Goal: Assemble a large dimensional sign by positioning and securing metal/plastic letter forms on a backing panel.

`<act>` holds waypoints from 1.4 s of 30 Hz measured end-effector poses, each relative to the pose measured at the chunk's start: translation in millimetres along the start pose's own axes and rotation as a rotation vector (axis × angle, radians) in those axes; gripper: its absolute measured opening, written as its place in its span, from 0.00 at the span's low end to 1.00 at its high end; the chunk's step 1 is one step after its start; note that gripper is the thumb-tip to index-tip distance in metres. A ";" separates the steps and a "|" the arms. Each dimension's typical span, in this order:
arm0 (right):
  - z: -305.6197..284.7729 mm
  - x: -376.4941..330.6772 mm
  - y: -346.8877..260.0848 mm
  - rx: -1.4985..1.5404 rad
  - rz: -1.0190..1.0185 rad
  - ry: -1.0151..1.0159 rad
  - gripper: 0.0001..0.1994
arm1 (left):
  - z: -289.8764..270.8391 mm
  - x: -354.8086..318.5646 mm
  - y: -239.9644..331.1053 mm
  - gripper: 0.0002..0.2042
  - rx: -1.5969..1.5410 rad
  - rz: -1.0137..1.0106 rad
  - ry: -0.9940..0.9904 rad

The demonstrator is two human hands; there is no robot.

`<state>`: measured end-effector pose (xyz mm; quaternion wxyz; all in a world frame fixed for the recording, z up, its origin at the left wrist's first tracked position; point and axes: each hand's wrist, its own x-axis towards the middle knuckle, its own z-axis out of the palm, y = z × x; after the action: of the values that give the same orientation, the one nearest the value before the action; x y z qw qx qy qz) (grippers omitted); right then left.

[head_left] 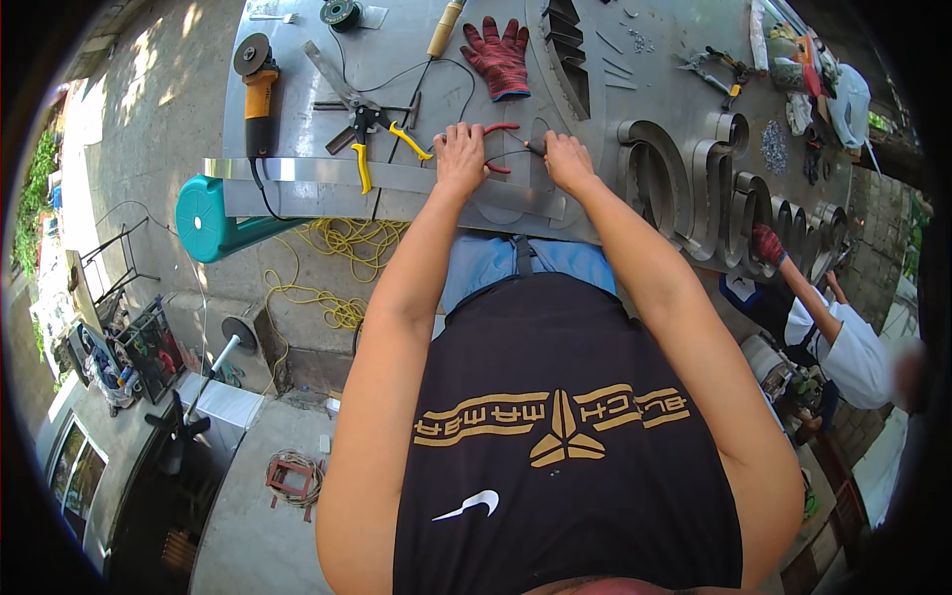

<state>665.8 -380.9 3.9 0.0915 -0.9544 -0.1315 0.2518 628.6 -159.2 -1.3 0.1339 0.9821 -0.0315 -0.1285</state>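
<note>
In front of me, a pair of red-handled pliers (503, 126) lies between my hands, its handles spread towards the left and its dark head towards the right. My right hand (568, 162) is closed around the dark head end. My left hand (461, 159) has its fingers curled beside the handle ends; what they grip is hidden. Under my left wrist, a long shiny metal strip (297, 171) runs along the near table edge. Just left of that hand lie yellow-handled snips (365, 124).
On the metal table (416, 30) are an angle grinder (259, 104), a red glove (496, 59), a wire spool (340, 13) and curved metal letter shapes (662, 174). A co-worker's gloved hand (768, 245) touches those shapes. A green stool (203, 220) and yellow cord (347, 248) are below left.
</note>
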 end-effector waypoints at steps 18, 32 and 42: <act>-36.7 -20.9 15.1 0.446 0.124 -0.056 0.09 | -23.0 25.2 -18.1 0.12 -0.184 0.025 -0.299; -5.6 -6.5 -27.0 0.713 0.134 -0.101 0.11 | -21.3 28.4 -112.5 0.06 -0.883 -0.384 0.092; -48.5 52.5 -55.1 0.258 -0.013 0.274 0.18 | -45.6 9.8 -70.6 0.29 -0.417 -0.522 0.525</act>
<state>723.0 -318.4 34.8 0.2319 -0.9593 -0.0905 0.1335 651.9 -80.6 19.6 0.2960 0.9085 0.2800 0.0927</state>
